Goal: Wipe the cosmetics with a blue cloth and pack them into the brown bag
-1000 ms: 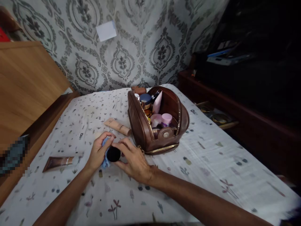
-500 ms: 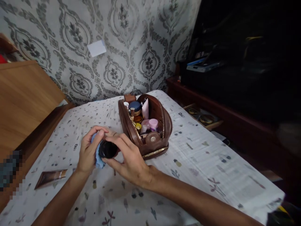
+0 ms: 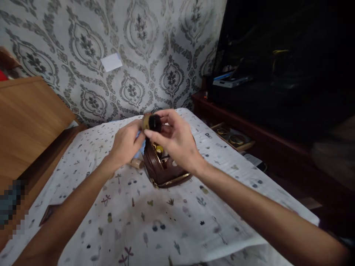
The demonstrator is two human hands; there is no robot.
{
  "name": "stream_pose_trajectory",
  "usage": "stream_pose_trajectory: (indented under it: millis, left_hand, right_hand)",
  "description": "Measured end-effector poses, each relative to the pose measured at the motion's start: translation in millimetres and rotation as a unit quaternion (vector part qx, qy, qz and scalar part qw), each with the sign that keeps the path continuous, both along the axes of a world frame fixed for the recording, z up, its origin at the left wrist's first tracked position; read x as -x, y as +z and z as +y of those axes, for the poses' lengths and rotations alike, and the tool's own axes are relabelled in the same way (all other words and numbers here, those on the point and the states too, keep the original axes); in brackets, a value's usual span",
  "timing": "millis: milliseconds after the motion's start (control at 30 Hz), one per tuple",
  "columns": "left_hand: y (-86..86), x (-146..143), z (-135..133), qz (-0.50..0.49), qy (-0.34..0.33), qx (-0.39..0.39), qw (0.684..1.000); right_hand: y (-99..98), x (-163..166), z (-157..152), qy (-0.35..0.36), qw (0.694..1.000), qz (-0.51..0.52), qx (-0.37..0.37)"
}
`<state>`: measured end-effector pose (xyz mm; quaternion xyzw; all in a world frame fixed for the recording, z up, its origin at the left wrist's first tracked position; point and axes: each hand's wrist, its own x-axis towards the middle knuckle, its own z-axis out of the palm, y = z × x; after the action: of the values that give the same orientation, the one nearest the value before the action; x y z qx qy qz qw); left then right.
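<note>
As right fingers (image 3: 167,114) pinch jar (image 3: 154,123), left (image 3: 135,133) clutch cloth (image 3: 142,147).

- Near half of sheet (image 3: 166,225): open room btwn forearms, out to front edge.
- Brown pouch (image 3: 163,171) mid-sheet, blocks straight reach to far end.
- Over pouch mouth: left hand (image 3: 126,144) w/ blue cloth (image 3: 141,147), right hand (image 3: 176,138) gripping black-capped jar (image 3: 154,123). Way in from above covered.
- Beige tube (image 3: 135,163) just beside pouch, left side. Tight there.
- Brown tube (image 3: 46,220) at left edge, well apart.
- Wooden board (image 3: 30,118) walls off left. Dark cabinet (image 3: 249,129) closes right.
</note>
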<state>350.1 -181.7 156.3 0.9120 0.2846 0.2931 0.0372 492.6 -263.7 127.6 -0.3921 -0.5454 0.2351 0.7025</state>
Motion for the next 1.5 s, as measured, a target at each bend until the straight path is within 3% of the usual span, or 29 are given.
stream_pose_trajectory:
  millis: [67,133,233,500,733,933,1067,1200,1267,1367,1500]
  left_hand:
    - [11.0,-16.1,8.2,0.167,0.027,-0.057,0.984]
    - [21.2,-30.2,12.3,0.308,0.034,-0.069,0.948]
    - [28.9,-40.1,15.3,0.410,0.019,-0.057,0.910]
    - [12.7,-14.1,29.3,0.285,-0.020,-0.031,0.958]
    - [3.9,-9.8,32.5,0.233,-0.037,-0.029,0.971]
    - [1.1,-9.1,32.3,0.222,-0.038,-0.032,0.974]
    - [1.7,-7.4,32.4,0.222,-0.039,-0.027,0.974]
    - [1.0,-7.1,33.6,0.216,-0.044,-0.031,0.975]
    - [-0.3,-8.0,34.8,0.213,-0.043,-0.032,0.975]
    - [-3.3,-8.5,37.2,0.185,-0.046,-0.019,0.982]
    - [-8.4,4.4,38.3,0.030,-0.094,0.002,0.995]
  right_hand:
    - [2.1,-19.6,19.0,-0.040,0.998,-0.043,0.015]
    - [0.7,-34.2,37.5,-0.079,0.992,-0.088,0.036]
    - [-2.6,-45.4,54.5,-0.128,0.972,-0.180,0.084]
    - [2.9,-52.0,49.8,-0.162,0.862,-0.445,0.180]
    - [9.4,-40.6,47.8,-0.133,0.689,-0.668,0.249]
    - [12.2,-23.4,50.1,-0.125,0.627,-0.717,0.276]
    - [10.8,-23.7,52.7,-0.124,0.623,-0.722,0.274]
    - [8.3,-29.7,54.2,-0.123,0.642,-0.712,0.257]
    - [8.5,-33.3,55.8,-0.122,0.666,-0.690,0.255]
    - [11.1,-39.3,58.7,-0.126,0.730,-0.623,0.250]
    - [13.7,-47.5,59.4,-0.156,0.795,-0.551,0.200]
